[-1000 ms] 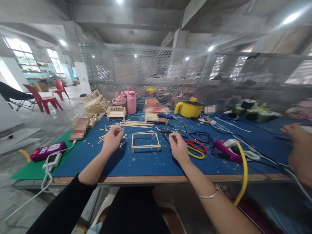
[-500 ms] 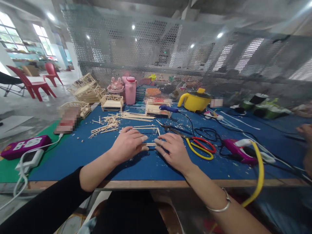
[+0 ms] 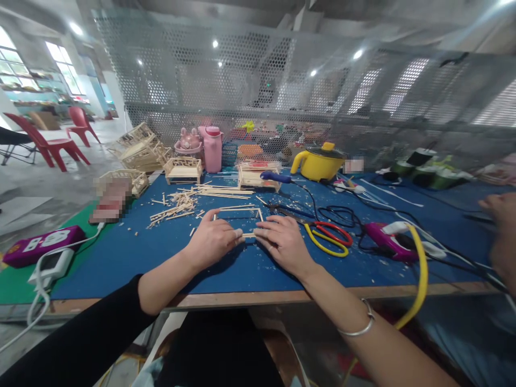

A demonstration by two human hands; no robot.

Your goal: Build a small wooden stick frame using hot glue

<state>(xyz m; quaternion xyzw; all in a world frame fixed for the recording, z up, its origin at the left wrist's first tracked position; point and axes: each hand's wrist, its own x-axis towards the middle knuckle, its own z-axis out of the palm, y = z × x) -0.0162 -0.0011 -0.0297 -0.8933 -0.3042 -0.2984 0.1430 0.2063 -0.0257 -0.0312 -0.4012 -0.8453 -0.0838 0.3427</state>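
Observation:
A small rectangular frame of thin wooden sticks (image 3: 238,207) lies in front of me on the blue mat, its far bar and right corner showing. My left hand (image 3: 213,238) is closed on the near left part of it, fingertips pinching the near bar. From the other side my right hand (image 3: 285,243) grips the near right part, fingers bent over the stick. A short piece of the near bar shows between the fingertips; the hands cover both near corners. Just beyond lie loose wooden sticks (image 3: 226,191) and a heap of short stick pieces (image 3: 177,208).
Scissors (image 3: 328,239) with red and yellow handles and a blue-handled corded tool (image 3: 276,177) lie to the right. Small wooden bed-like models (image 3: 183,171), a pink bottle (image 3: 212,150) and a yellow pot (image 3: 320,164) stand behind. Another person's hand (image 3: 500,212) is at far right.
My hands have shifted slightly around the near bar. The two near sticks that showed apart between my fingers now appear as one line. The camera view has moved a little.

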